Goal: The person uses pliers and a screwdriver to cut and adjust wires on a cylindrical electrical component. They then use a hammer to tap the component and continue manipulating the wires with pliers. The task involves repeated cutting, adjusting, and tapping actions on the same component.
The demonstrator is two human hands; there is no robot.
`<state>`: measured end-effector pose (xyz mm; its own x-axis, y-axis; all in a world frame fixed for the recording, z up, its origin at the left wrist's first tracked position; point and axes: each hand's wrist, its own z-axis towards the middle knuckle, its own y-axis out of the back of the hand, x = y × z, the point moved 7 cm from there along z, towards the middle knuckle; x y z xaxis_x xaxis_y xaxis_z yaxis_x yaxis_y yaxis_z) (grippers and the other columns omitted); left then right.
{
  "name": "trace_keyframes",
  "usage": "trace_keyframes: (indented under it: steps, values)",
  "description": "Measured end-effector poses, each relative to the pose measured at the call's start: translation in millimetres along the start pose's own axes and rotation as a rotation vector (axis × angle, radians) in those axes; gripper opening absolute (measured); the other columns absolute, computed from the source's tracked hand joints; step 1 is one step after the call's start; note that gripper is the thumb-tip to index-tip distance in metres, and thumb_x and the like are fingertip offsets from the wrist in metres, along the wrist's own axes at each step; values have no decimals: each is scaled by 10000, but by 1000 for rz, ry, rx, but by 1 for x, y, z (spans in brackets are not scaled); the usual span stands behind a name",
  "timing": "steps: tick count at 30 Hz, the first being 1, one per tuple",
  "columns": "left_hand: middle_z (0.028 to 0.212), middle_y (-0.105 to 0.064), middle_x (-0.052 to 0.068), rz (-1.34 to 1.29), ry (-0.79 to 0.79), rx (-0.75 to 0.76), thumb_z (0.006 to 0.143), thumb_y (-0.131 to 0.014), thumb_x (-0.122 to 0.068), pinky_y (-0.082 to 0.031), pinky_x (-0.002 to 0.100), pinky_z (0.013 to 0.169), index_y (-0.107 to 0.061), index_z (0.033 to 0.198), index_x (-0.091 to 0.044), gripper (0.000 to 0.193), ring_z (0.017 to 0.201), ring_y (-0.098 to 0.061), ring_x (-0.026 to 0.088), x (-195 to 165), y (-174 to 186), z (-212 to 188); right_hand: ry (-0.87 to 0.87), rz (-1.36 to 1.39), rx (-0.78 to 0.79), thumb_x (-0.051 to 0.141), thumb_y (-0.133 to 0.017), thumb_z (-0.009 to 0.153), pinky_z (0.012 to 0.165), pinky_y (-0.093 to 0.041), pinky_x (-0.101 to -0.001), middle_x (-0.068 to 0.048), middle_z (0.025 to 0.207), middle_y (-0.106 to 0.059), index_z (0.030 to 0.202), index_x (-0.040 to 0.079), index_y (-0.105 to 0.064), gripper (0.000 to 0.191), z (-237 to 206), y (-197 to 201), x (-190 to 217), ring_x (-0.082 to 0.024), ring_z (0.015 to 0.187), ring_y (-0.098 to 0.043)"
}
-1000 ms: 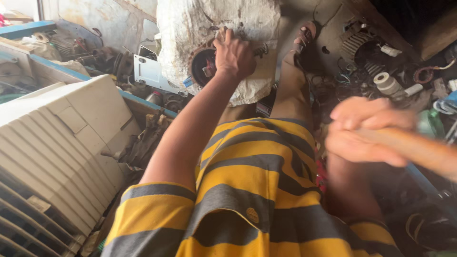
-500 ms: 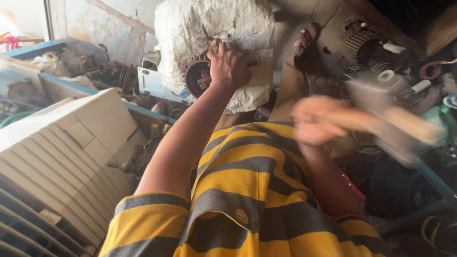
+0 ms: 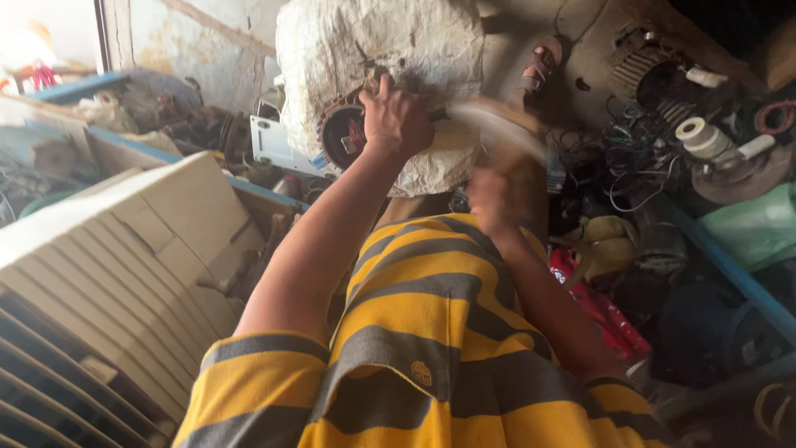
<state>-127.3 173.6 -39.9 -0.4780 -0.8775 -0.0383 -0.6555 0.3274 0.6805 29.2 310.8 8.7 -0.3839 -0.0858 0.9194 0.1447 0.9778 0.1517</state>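
Note:
My left hand [image 3: 396, 120] reaches forward to a round dark-red motor [image 3: 342, 134] that sticks out of a torn white sack [image 3: 390, 46]. Its fingers are curled around what looks like a thin dark tool held against the motor's rim. My right hand [image 3: 496, 195] is blurred with motion, closer to my chest. It grips the handle of a hammer [image 3: 497, 124], whose blurred head streaks towards my left hand. My yellow and grey striped shirt fills the lower middle of the view.
A white louvred panel [image 3: 99, 290] stands at the left. A sandalled foot [image 3: 541, 65] rests beyond the sack. At the right lie another motor [image 3: 655, 70], tape rolls [image 3: 703, 137], tangled wires, a green bag [image 3: 754, 226], red packets [image 3: 599, 309] and a blue frame edge [image 3: 730, 267].
My right hand has swung in from the right with the hammer, towards the motor. My left hand has stayed on the motor.

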Motion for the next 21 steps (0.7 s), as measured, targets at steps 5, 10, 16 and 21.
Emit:
trace_keyframes:
  steps: [5,10,16,21]
  values:
    - [1150,-667,53,-25,-9,-123,780,-671,-323,-419,600,854,-766,1045,-326,281,1223,-462,335,8,-2,1,-132,321,-98,598,-410,1096,430,-390,-306,-28,642,-481,883,75,-508,574,-3,35,-18,-149,490,-461]
    - [1143,-675,48,10,16,-103,830,-663,-337,-418,610,896,-776,1012,-237,236,1240,-470,312,9,-17,9,454,649,-310,596,-418,1096,429,-386,-299,-25,630,-485,866,81,-512,572,-31,77,33,-146,481,-458]
    - [1261,-662,75,-15,-42,-409,638,-709,-352,-387,708,839,-765,1129,-331,495,1287,-434,420,6,7,0,-176,170,54,594,-426,1095,426,-381,-291,-21,616,-489,846,89,-517,570,21,-9,-17,-142,469,-454]
    - [1288,-624,122,58,22,-77,775,-704,-416,-358,697,958,-731,1153,-249,414,1339,-396,360,7,-14,1,301,563,-280,592,-434,1095,425,-376,-285,-18,604,-492,829,95,-521,570,-11,77,28,-139,460,-452]
